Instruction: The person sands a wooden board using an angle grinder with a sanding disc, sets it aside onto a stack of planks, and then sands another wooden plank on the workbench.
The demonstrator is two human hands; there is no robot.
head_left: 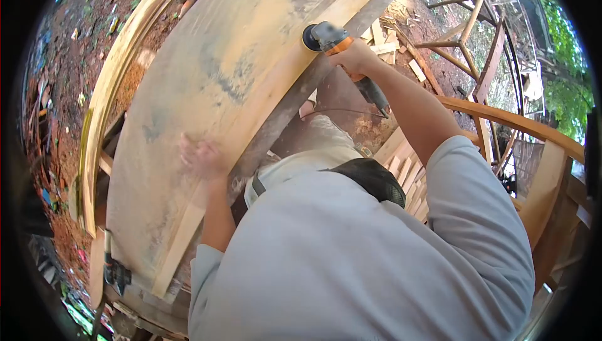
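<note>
My right hand [356,60] is wrapped around an orange and dark grey angle grinder [327,35]. The grinder's round disc rests at the edge of a long pale wooden plank [276,93], which lies along the near side of a worn, dusty tabletop [163,90]. Over the lower part of that plank is my left hand [204,154], its fingers smeared by motion. Whether it presses on the wood or hovers just above, I cannot tell. The grinder's rear end and cord hang down past the table's edge.
A dark tool with a cord [116,272] sits at the table's lower left corner. Beyond the far edge stands a curved wooden piece [119,65]. Stacked wood strips [411,181] lie below right, near a curved wooden frame [520,121]. Offcuts [385,43] litter the ground.
</note>
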